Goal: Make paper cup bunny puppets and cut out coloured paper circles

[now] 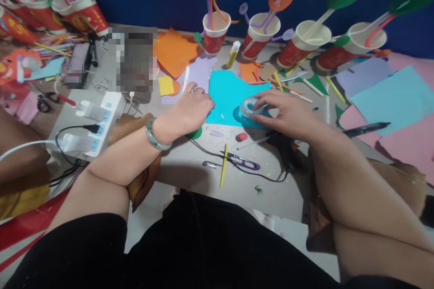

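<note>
My right hand (pixel 285 110) grips a clear roll of tape (pixel 250 106) between thumb and fingers, over a bright blue sheet of paper (pixel 224 99). At the sheet's left edge, my left hand (pixel 191 110) is closed with curled fingers. A thin white stick (pixel 186 77) shows just behind that hand; whether the fingers hold it cannot be made out. Below the sheet lie purple-handled scissors (pixel 247 162), crossed by a yellow stick (pixel 224 167). A small red disc (pixel 241 137) rests nearby, and part of a green paper circle (pixel 195 133) shows under my left wrist.
Red paper cups (pixel 217 40) with paper-faced figures line the back. A glue stick (pixel 233 54) stands before them. A black glue gun (pixel 288 151) and its cord lie beneath my right forearm. At left is a power strip (pixel 107 113); a person's arm (pixel 20 144) is beyond.
</note>
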A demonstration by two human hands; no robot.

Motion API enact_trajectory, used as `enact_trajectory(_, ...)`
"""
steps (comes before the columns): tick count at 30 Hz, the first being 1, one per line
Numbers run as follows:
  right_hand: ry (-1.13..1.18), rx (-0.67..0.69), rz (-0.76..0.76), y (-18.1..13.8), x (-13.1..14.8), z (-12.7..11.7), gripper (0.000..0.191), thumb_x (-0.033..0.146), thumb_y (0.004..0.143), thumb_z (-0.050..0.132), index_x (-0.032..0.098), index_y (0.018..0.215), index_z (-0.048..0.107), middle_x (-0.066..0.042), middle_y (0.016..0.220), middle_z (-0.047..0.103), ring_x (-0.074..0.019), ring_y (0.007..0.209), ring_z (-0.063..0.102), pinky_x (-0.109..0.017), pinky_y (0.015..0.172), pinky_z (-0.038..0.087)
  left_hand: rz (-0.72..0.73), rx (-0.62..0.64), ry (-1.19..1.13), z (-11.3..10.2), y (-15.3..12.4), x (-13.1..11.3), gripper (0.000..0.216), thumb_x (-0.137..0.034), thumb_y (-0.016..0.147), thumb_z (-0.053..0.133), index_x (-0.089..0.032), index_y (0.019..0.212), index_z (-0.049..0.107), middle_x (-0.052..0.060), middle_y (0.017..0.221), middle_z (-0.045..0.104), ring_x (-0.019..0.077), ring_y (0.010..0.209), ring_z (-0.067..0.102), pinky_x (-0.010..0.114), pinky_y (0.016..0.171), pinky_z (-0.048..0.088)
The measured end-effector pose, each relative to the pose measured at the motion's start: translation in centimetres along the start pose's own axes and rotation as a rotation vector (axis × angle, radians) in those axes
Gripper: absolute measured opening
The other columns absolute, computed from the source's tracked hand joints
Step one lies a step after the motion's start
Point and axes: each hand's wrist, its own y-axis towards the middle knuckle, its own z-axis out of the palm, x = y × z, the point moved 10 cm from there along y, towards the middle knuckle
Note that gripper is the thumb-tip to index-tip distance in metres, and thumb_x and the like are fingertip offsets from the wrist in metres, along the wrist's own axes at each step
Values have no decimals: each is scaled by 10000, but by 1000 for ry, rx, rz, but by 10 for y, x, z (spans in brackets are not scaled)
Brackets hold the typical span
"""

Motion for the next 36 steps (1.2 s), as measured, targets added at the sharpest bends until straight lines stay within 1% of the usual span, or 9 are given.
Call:
enact_trajectory(4, -25, 31, -45, 1, 1, 12, 168, 452, 968, 679, 289, 962, 719, -107, 1148, 808, -382, 1193, 761, -538, 962, 619, 79, 16, 22, 6, 0, -7, 338, 38, 874, 513, -181, 797, 759, 86, 881, 766, 259, 978, 614, 545, 1138, 406)
enact_trajectory(9, -21, 10, -58, 1, -3, 13, 194, 479, 983, 674, 299, 982, 748, -103, 1135, 804, -392, 1229, 752, -538, 972, 614, 143, 105, 31, 13, -3, -16, 334, 5, 932, 533, -170, 850, 805, 104, 947, 790, 278, 1049, 628, 587, 1207, 369)
enact_trajectory(14, -24, 3, -55, 0, -3, 14, 158, 441, 966, 685, 297, 990, 746, -106, 1167, 798, -385, 1206, 756, -554, 980, 618, 160, 83, 45, 8, -4, -20, 345, 30, 931, 550, -192, 861, 804, 84, 952, 782, 276, 1081, 617, 580, 1244, 338)
enact_trajectory(16, -28, 13, -56, 0, -2, 16, 139, 423, 957, 693, 298, 989, 746, -105, 1171, 798, -388, 1207, 755, -565, 990, 620, 176, 77, 46, 7, -3, -23, 370, 39, 937, 539, -201, 900, 819, 87, 984, 784, 283, 1117, 618, 563, 1235, 346)
enact_trajectory(19, -31, 28, -50, 0, -2, 18, 116, 400, 944, 703, 298, 977, 745, -104, 1155, 799, -391, 1205, 754, -579, 1001, 621, 243, 97, 42, 6, -5, -34, 380, 14, 987, 521, -203, 972, 833, 106, 1055, 783, 291, 1172, 628, 529, 1205, 371)
enact_trajectory(21, -27, 35, -46, 0, -1, 19, 100, 389, 943, 708, 302, 973, 748, -97, 1166, 801, -384, 1220, 750, -573, 1016, 622, 284, 114, 45, 5, -7, -40, 366, -3, 1017, 515, -197, 988, 825, 112, 1052, 772, 289, 1163, 639, 504, 1176, 385)
enact_trajectory(27, -6, 38, -53, 0, 1, 26, 114, 370, 935, 711, 291, 993, 769, -107, 1243, 813, -387, 1279, 749, -568, 1041, 618, 265, 119, -14, 5, -11, -39, 325, -14, 1041, 530, -175, 1002, 810, 117, 1054, 748, 264, 1035, 665, 452, 1089, 399)
enact_trajectory(31, 28, 29, -86, 1, 6, 30, 129, 386, 922, 718, 288, 981, 777, -110, 1324, 815, -373, 1280, 761, -578, 1067, 622, 271, 112, -31, 7, -11, -38, 326, -10, 1037, 533, -174, 1015, 814, 126, 1080, 747, 276, 1048, 671, 447, 1072, 397)
enact_trajectory(36, 28, 52, -98, 1, 9, 36, 113, 392, 954, 707, 322, 982, 793, -85, 1321, 824, -362, 1304, 754, -581, 1079, 626, 293, 121, 12, 9, -12, -41, 357, -18, 1052, 498, -175, 1052, 819, 130, 1088, 745, 295, 1062, 669, 455, 1072, 395)
